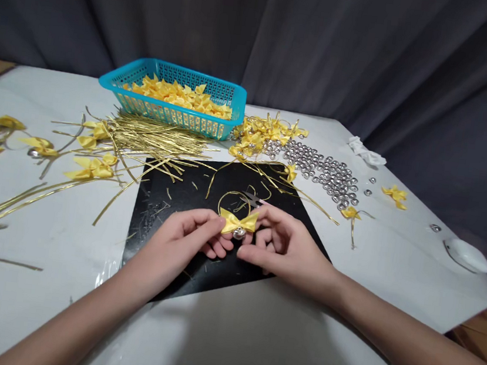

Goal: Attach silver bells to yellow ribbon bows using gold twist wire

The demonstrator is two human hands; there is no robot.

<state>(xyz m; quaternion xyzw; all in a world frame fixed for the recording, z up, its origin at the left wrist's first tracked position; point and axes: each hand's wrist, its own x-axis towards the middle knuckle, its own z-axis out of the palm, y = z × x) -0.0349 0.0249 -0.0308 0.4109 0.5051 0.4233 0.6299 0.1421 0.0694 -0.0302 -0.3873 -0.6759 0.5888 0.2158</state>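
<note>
L hand (195,233): thumb & index pinch bow's L tip; other fingers loosely curled. Bow (238,222): held btwn both hands, over mat (209,276), approx. midway btwn its L & R edges; long axis L–R, one hand per end. Wire loop (235,193) at far side, bell (239,234) at near side. R hand (287,244): fingers part-curled, index at R tip, thumb apart; can't tell if gripping.

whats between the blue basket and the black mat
In the head view: mostly a pile of gold strips, some reaching onto the black mat, plus yellow bows by the right end of the blue basket.
</note>
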